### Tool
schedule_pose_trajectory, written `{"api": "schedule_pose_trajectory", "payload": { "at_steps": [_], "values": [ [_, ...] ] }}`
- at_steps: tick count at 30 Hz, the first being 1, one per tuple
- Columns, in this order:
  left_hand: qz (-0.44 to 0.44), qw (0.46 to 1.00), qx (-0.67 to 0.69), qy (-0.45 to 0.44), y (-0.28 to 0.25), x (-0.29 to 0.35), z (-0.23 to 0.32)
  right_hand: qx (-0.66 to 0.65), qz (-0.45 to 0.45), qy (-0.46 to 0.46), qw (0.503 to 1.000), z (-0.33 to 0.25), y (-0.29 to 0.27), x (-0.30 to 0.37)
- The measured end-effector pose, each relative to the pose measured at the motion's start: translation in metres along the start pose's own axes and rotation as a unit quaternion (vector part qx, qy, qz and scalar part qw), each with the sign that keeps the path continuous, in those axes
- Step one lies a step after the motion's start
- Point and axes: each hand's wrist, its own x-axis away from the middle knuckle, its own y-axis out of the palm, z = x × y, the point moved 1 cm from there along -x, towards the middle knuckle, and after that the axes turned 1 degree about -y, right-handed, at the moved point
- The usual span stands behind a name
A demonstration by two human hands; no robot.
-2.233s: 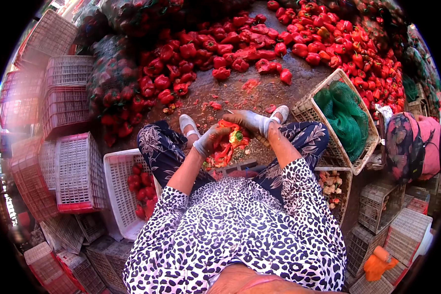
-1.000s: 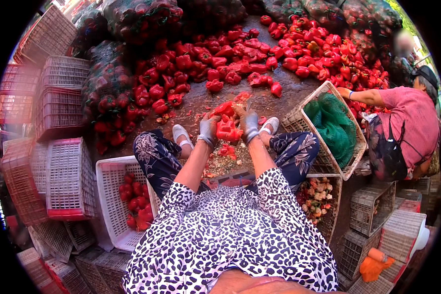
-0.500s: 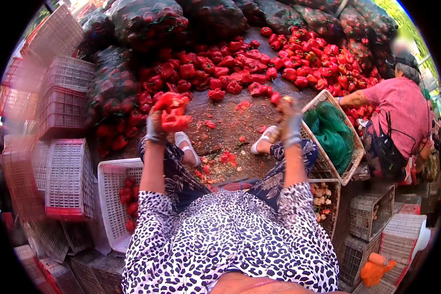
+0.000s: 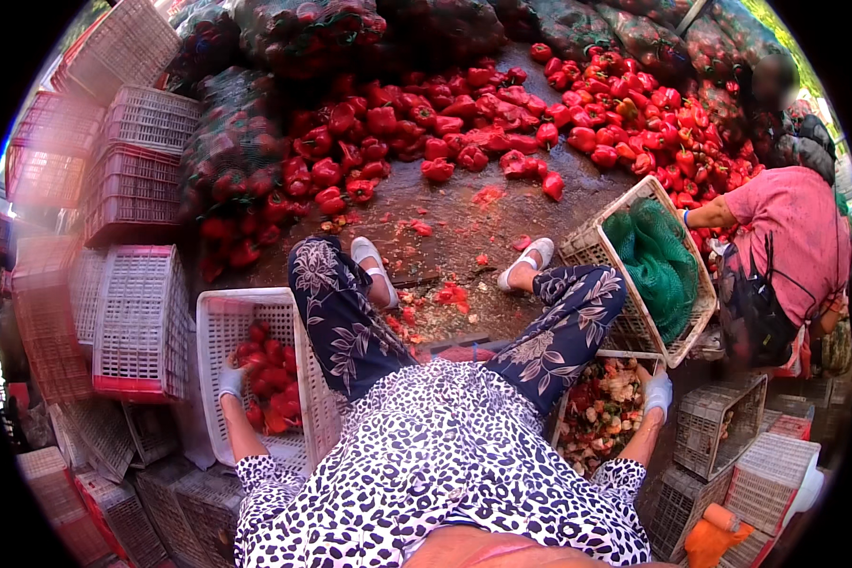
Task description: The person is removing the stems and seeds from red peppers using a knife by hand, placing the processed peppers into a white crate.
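Observation:
My left hand (image 4: 231, 381), in a pale glove with bare fingertips, is inside the left wall of a white plastic crate (image 4: 210, 327) at my left knee. Its fingers are apart beside red bell peppers (image 4: 276, 379) heaped in that crate. On the other side, my right hand (image 4: 656, 391), also gloved, is at the right edge of a crate of pepper cores and scraps (image 4: 603, 407). The right fingers curl inward over the scraps; what they hold, if anything, I cannot make out.
Red peppers (image 4: 435, 123) cover the floor ahead, with full net sacks (image 4: 312, 38) behind. A tilted crate (image 4: 592, 237) holding green netting (image 4: 646, 265) stands right. Beyond it a person (image 4: 790, 246) in pink bends over peppers. Stacked crates (image 4: 142, 322) line the left.
Both hands have dropped from in front of me out to the sides. The left has let go of the cut red pepper at the white crate; the right has moved to the scraps crate.

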Motion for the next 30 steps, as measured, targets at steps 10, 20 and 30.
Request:
{"api": "schedule_pose_trajectory", "payload": {
  "at_steps": [10, 20, 30],
  "values": [
    [-0.085, 0.963, 0.132, 0.217, 0.059, -0.019, 0.262, -0.839, -0.036, -0.25, 0.482, -0.122, -0.138, 0.05],
    [-0.224, 0.935, 0.112, 0.251, 0.177, -0.022, 0.404, -0.754, -0.438, 0.086, 0.482, -0.326, 0.108, 0.052],
    [-0.126, 0.882, 0.172, 0.42, 0.149, 0.114, 0.589, -0.65, -0.483, 0.025, 0.586, -0.348, 0.047, 0.042]
  ]
}}
